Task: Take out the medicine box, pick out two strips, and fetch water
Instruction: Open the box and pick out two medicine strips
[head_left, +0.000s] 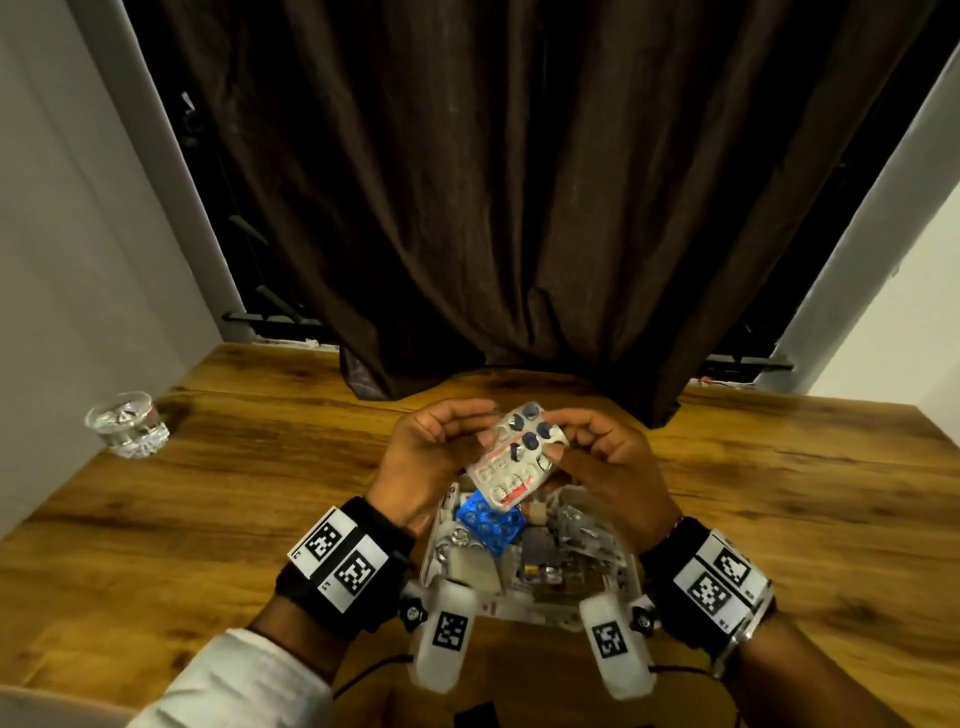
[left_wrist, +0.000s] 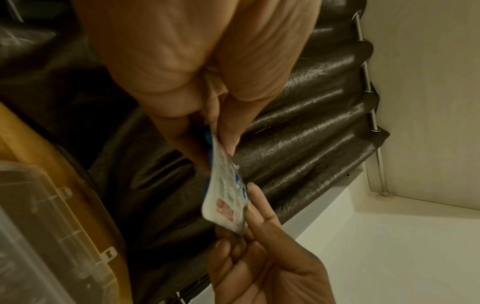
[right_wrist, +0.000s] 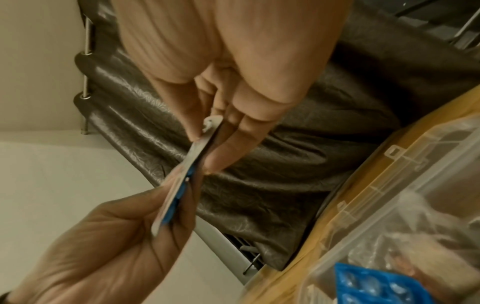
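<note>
A silver pill strip (head_left: 519, 457) with dark blue pills and red print is held in the air over the open clear medicine box (head_left: 618, 564). My left hand (head_left: 467, 426) pinches its left edge. My right hand (head_left: 571, 436) pinches its right edge. In the left wrist view the strip (left_wrist: 226, 191) runs from my left fingertips (left_wrist: 228, 142) down to the right hand (left_wrist: 259, 257). In the right wrist view the strip (right_wrist: 182, 185) is seen edge-on between both hands. I cannot tell whether a second strip lies against it. A bright blue strip (head_left: 488, 525) lies in the box.
A glass of water (head_left: 127, 423) stands at the far left of the wooden table (head_left: 208, 519), near the wall. A dark brown curtain (head_left: 493, 208) hangs over the table's back edge. The box holds several other strips and packets.
</note>
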